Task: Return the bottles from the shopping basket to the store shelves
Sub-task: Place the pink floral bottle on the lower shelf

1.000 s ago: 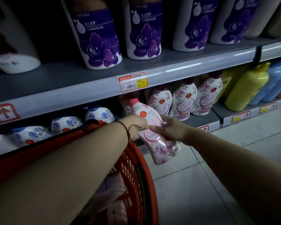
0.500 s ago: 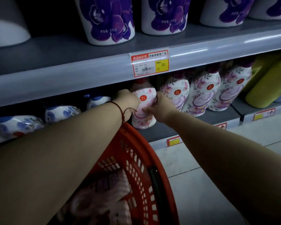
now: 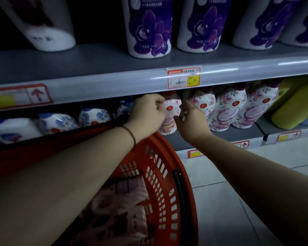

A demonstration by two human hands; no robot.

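Note:
A pink floral bottle (image 3: 170, 112) stands upright on the lower shelf (image 3: 238, 134), at the left end of a row of matching floral bottles (image 3: 228, 107). My left hand (image 3: 147, 112) is curled against its left side and shoulder. My right hand (image 3: 192, 121) is just off its right side with the fingers spread. The red shopping basket (image 3: 169, 176) hangs below my left forearm, and several more pink floral bottles (image 3: 117, 210) lie inside it.
Blue-flowered white bottles (image 3: 94, 116) fill the lower shelf to the left, yellow bottles (image 3: 295, 107) the right. The upper shelf edge (image 3: 114, 84), with a price tag (image 3: 183, 78), overhangs my hands; purple-flower bottles (image 3: 149, 29) stand on it. Tiled floor (image 3: 229, 201) lies at the right.
The pink bottle went from held tilted in front of the shelf to standing on the lower shelf. My right hand has loosened and drawn back from it.

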